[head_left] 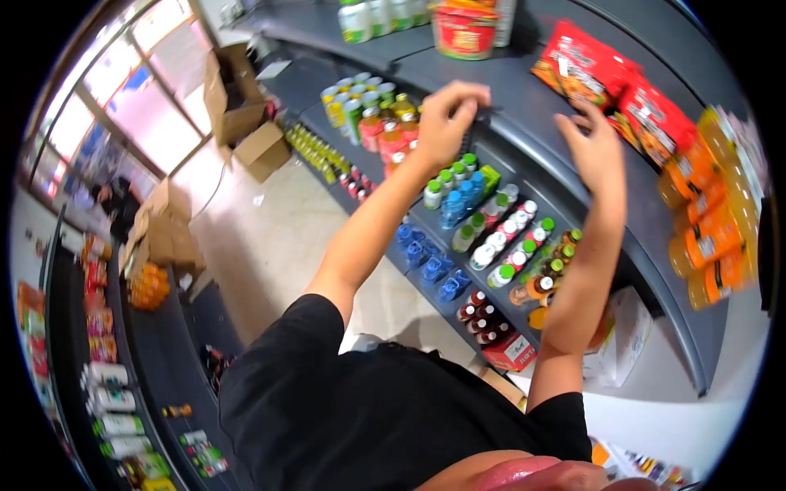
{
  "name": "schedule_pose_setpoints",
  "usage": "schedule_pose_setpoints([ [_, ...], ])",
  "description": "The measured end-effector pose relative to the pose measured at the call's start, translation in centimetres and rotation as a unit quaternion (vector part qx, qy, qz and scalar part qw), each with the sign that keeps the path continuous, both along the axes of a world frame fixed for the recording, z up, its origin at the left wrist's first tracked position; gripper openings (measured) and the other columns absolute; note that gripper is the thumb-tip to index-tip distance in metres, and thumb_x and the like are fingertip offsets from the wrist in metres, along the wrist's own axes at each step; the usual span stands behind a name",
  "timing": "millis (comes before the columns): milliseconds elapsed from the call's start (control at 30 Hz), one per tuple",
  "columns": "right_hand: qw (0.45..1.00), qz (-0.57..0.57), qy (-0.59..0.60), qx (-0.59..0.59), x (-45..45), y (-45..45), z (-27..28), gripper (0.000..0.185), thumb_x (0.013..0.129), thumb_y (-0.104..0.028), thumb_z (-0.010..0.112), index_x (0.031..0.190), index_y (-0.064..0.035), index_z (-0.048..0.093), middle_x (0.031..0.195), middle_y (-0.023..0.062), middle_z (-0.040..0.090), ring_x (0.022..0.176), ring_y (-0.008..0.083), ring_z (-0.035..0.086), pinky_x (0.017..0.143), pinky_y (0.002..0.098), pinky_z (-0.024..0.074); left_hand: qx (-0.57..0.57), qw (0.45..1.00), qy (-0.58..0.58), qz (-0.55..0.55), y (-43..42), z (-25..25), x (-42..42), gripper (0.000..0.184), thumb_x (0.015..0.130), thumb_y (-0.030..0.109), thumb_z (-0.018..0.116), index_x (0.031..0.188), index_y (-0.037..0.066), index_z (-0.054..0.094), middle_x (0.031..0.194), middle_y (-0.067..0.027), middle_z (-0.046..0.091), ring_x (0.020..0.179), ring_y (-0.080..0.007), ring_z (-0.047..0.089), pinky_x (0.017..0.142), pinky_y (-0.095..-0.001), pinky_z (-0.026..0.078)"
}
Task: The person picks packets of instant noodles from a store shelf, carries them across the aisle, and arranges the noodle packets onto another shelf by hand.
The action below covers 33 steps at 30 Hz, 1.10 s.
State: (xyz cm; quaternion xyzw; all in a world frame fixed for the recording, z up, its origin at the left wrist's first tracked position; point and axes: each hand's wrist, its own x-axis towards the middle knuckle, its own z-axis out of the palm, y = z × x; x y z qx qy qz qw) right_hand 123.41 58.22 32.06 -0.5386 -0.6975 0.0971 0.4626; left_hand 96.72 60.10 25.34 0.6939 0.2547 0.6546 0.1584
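My left hand [449, 123] is at the front edge of the upper grey shelf [524, 102], its fingers curled and pressed together. Whether anything small is between those fingers is hidden. Over the same shelf is my right hand [598, 151], thumb and fingers apart, with nothing held. It is nearest to two red snack-like packets: one packet [581, 64] lies just beyond its fingertips, and a second packet [655, 117] lies to its right. A red instant noodle tub [465, 31] stands farther back, beyond my left hand.
Orange-labelled drink bottles [711, 237] stand at the shelf's right end. Lower shelves hold rows of bottles [508, 245] and cans [352, 102]. Open cardboard boxes [246, 123] sit on the floor at left. Another stocked shelf [155, 352] runs along the left side.
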Motion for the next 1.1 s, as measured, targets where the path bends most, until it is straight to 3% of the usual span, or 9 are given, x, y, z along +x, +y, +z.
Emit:
schedule_pose_setpoints([
  [167, 0.997, 0.052, 0.061, -0.021, 0.2, -0.2, 0.8, 0.052, 0.096, -0.029, 0.073, 0.137, -0.0007, 0.061, 0.119, 0.0177, 0.07, 0.109, 0.0193, 0.066, 0.096, 0.0303, 0.0502, -0.224, 0.949, 0.205, 0.089, -10.0, -24.9, -11.3, 0.016, 0.094, 0.012, 0.06, 0.106, 0.003, 0.063, 0.095, -0.0192, 0.067, 0.089, -0.0392, 0.065, 0.077, -0.0469, 0.053],
  [300, 0.994, 0.041, 0.083, 0.059, -0.5, -0.2, 0.7, 0.043, 0.101, -0.019, 0.068, 0.137, 0.0022, 0.06, 0.122, 0.0173, 0.069, 0.112, 0.0186, 0.065, 0.097, 0.0292, 0.0505, -0.607, 0.697, 0.354, 0.142, -33.8, -57.1, -24.8, 0.042, 0.092, 0.029, 0.062, 0.127, 0.007, 0.068, 0.122, -0.0194, 0.071, 0.11, -0.0393, 0.066, 0.096, -0.0481, 0.052],
  [533, 0.888, 0.042, 0.24, 0.39, -17.6, 1.3, -8.4, 0.022, 0.101, -0.016, 0.061, 0.102, 0.0051, 0.067, 0.084, 0.0133, 0.068, 0.075, 0.0233, 0.067, 0.069, 0.0352, 0.0557, -0.901, 0.314, 0.153, 0.258, -69.8, -54.7, -35.4, 0.038, 0.091, 0.029, 0.06, 0.122, 0.011, 0.073, 0.119, -0.0161, 0.073, 0.11, -0.0352, 0.068, 0.094, -0.0463, 0.054],
  [633, 0.919, 0.311, 0.241, -0.011, -32.6, -0.7, -22.0, 0.019, 0.1, -0.009, 0.052, 0.112, 0.0017, 0.063, 0.098, 0.0155, 0.066, 0.085, 0.0237, 0.066, 0.081, 0.0392, 0.0543, -0.877, 0.335, 0.052, 0.341, -72.3, -56.1, -35.4, 0.037, 0.091, 0.029, 0.059, 0.12, 0.012, 0.075, 0.118, -0.0147, 0.074, 0.11, -0.0334, 0.069, 0.093, -0.0455, 0.055],
  [700, 0.913, 0.354, -0.162, -0.125, -38.0, 1.2, -39.0, 0.035, 0.099, -0.018, 0.057, 0.128, 0.001, 0.061, 0.128, 0.0171, 0.063, 0.118, 0.0294, 0.058, 0.102, 0.0398, 0.0462, -0.822, 0.386, -0.015, 0.417, -70.0, -58.2, -35.3, 0.036, 0.09, 0.029, 0.058, 0.118, 0.013, 0.076, 0.117, -0.0137, 0.074, 0.11, -0.0323, 0.07, 0.093, -0.045, 0.055],
  [800, 0.557, 0.513, -0.47, -0.453, -46.0, -8.9, -50.1, 0.047, 0.092, -0.031, 0.071, 0.131, -0.0055, 0.067, 0.128, 0.0209, 0.069, 0.113, 0.0283, 0.067, 0.098, 0.0367, 0.0523, -0.763, 0.444, -0.21, 0.421, -61.3, -59.1, -35.8, 0.037, 0.094, 0.026, 0.058, 0.121, 0.004, 0.071, 0.115, -0.015, 0.074, 0.097, -0.026, 0.072, 0.084, -0.0436, 0.058],
  [867, 0.57, 0.574, -0.374, -0.455, -48.5, -15.2, -54.5, 0.041, 0.092, -0.025, 0.072, 0.127, -0.0045, 0.069, 0.11, 0.0177, 0.076, 0.098, 0.0239, 0.071, 0.091, 0.0353, 0.0549, -0.666, 0.564, -0.386, 0.299, -55.2, -62.8, -35.9, 0.04, 0.093, 0.023, 0.061, 0.128, 0.003, 0.067, 0.116, -0.0151, 0.072, 0.099, -0.0258, 0.071, 0.078, -0.0419, 0.061],
  [967, 0.581, 0.605, -0.236, -0.491, -51.7, -19.1, -58.9, 0.03, 0.093, -0.017, 0.068, 0.12, -0.003, 0.072, 0.104, 0.014, 0.076, 0.095, 0.0209, 0.071, 0.088, 0.0329, 0.0547, -0.652, 0.725, -0.026, 0.221, -49.4, -59.6, -38.0, 0.043, 0.086, 0.035, 0.065, 0.125, 0.02, 0.071, 0.119, -0.0128, 0.074, 0.111, -0.0292, 0.069, 0.101, -0.0426, 0.051],
  [1100, 0.653, 0.601, -0.186, -0.421, -55.1, -14.3, -64.0, 0.019, 0.094, -0.007, 0.062, 0.109, -0.0014, 0.073, 0.1, 0.0107, 0.076, 0.091, 0.0186, 0.071, 0.082, 0.0315, 0.0556, -0.717, 0.614, -0.051, 0.326, -50.5, -54.5, -42.0, 0.039, 0.087, 0.033, 0.066, 0.123, 0.019, 0.071, 0.114, -0.0125, 0.075, 0.101, -0.0269, 0.072, 0.091, -0.0411, 0.056],
])
